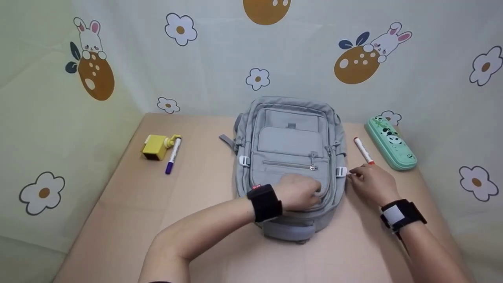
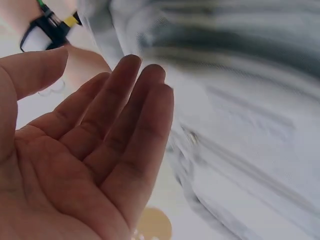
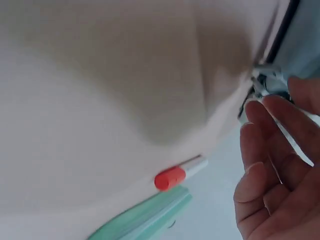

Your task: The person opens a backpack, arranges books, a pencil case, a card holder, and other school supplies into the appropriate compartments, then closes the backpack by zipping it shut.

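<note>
A grey backpack [image 1: 290,141] lies on the table, front side up, with a white side buckle [image 1: 341,172] on its right edge and another white buckle [image 1: 244,161] on its left. My left hand [image 1: 300,192] reaches across the lower front of the bag. Its palm and loosely bent fingers show in the left wrist view, with nothing held. At the bag's right edge, my right hand [image 1: 371,182] has its thumb and fingertips at the right buckle and appears to pinch its outer end. The buckle [image 3: 267,80] is partly hidden by those fingertips in the right wrist view.
A red-capped marker [image 1: 362,149] lies just beyond the right hand, beside a green panda pencil case [image 1: 391,141]. To the bag's left are a yellow box-shaped object [image 1: 156,147] with a nozzle and a purple-capped marker [image 1: 173,155]. A patterned curtain [image 1: 220,59] closes off the back and sides.
</note>
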A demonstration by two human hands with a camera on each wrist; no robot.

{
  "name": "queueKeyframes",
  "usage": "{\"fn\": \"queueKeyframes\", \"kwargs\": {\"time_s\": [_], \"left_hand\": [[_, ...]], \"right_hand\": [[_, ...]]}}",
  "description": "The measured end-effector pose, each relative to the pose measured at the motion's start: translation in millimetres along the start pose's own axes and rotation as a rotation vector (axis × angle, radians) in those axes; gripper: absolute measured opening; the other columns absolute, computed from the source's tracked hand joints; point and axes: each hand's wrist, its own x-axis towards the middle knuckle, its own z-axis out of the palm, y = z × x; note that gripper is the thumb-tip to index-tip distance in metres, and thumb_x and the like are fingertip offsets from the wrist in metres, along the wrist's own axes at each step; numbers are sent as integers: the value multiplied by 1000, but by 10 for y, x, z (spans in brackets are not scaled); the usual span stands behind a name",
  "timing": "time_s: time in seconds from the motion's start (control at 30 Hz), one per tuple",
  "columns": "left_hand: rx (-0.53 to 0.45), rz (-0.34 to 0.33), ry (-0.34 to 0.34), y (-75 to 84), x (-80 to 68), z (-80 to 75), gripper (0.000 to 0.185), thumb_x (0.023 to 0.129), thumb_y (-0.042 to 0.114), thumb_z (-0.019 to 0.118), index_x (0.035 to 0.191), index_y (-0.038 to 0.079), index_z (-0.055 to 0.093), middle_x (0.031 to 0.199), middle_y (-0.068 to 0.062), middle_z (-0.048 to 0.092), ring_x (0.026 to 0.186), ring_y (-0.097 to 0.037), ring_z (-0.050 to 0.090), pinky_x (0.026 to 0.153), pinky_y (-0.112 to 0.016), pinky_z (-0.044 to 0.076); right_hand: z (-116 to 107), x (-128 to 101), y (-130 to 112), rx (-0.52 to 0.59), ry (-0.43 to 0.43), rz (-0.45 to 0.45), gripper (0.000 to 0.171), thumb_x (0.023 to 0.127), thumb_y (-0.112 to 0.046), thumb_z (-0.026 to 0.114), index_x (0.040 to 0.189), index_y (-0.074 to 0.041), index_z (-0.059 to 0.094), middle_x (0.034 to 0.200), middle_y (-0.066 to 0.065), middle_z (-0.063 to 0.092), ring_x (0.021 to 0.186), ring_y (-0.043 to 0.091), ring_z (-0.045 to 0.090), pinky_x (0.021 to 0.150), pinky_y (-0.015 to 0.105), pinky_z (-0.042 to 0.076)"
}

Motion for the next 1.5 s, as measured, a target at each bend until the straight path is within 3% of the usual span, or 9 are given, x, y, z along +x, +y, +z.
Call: {"fn": "queueKeyframes", "kwargs": {"time_s": [0.13, 0.37, 0.47, 0.63, 0.83, 0.97, 1.13, 1.37, 1.5], "left_hand": [[31, -34, 15, -186, 0, -98, 28, 100, 37, 65, 117, 17, 73, 103, 2, 74, 85, -15, 68, 66, -36, 55], [55, 41, 37, -304, 212, -174, 28, 97, 30, 68, 119, 12, 72, 108, -2, 72, 96, -20, 68, 76, -36, 56], [95, 99, 38, -288, 374, -152, 25, 94, 28, 69, 112, 11, 71, 107, -2, 70, 99, -20, 65, 81, -35, 54], [149, 202, 20, -208, 618, -44, 32, 90, 31, 73, 113, 9, 69, 115, -3, 68, 109, -21, 62, 95, -31, 49], [104, 179, -50, -128, 722, 175, 62, 84, 41, 78, 132, 6, 60, 126, -4, 62, 116, -18, 59, 101, -24, 44], [92, 135, -51, -151, 744, 261, 71, 81, 48, 82, 134, 6, 58, 125, -4, 61, 115, -19, 59, 101, -25, 45], [78, 118, -53, -188, 744, 251, 61, 82, 45, 81, 126, 7, 63, 118, -3, 63, 106, -18, 61, 95, -26, 49], [65, 129, -42, -209, 751, 268, 64, 82, 43, 80, 132, 9, 62, 123, -2, 62, 110, -17, 61, 97, -23, 47], [93, 129, -35, -202, 761, 284, 65, 80, 45, 81, 131, 9, 63, 123, -2, 63, 110, -17, 61, 96, -24, 48]], "right_hand": [[-125, 34, -4, 18, 107, -24, 16, 93, -14, 71, 105, -7, 79, 95, 13, 74, 84, 35, 68, 67, 52, 52], [-216, 317, -177, 62, 277, -200, 17, 91, -1, 72, 107, -2, 77, 95, 16, 74, 83, 36, 67, 68, 50, 53], [-208, 510, -280, 73, 252, -263, 19, 90, 1, 72, 108, 0, 77, 100, 17, 75, 92, 39, 68, 79, 52, 54], [-168, 784, -407, 80, 103, -263, 20, 98, -4, 64, 114, 0, 75, 107, 19, 74, 100, 41, 67, 90, 55, 51], [-56, 905, -415, 56, -34, -246, 27, 103, -6, 54, 122, 4, 70, 114, 24, 71, 108, 44, 65, 95, 58, 49], [-9, 896, -360, 60, -43, -213, 27, 103, -9, 56, 122, 3, 71, 109, 22, 71, 100, 41, 67, 91, 57, 50], [23, 883, -283, 82, -30, -203, 21, 99, -11, 65, 114, 1, 75, 99, 17, 70, 89, 36, 66, 82, 54, 52], [41, 820, -240, 92, 52, -143, 9, 93, -14, 75, 94, -5, 77, 92, 11, 71, 83, 30, 67, 78, 50, 52], [29, 734, -233, 55, 103, -183, 6, 92, -13, 76, 93, -8, 74, 92, 8, 71, 83, 28, 66, 76, 48, 53]]}}
